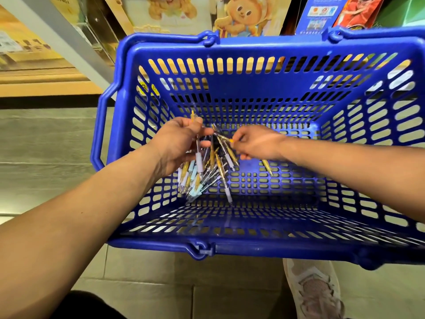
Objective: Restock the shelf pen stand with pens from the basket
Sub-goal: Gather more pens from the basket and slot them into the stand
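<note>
A blue plastic basket (253, 246) with slotted walls stands on the floor below me. Both my hands reach into it. My left hand (177, 146) is shut on a bunch of pens (200, 178) with yellow, pale blue and lilac grips, their tips hanging down and fanned out. My right hand (255, 143) pinches a yellow pen (226, 139) beside that bunch, close to my left fingers. One more yellow pen (267, 167) lies on the basket floor under my right wrist. No pen stand is in view.
Shelves with cartoon bear packaging (243, 14) and coloured boxes (322, 17) rise behind the basket. A grey shelf post (57, 40) slants at the upper left. The basket handles (101, 125) are folded down. My shoe (315, 293) rests on the tiled floor near the basket's front.
</note>
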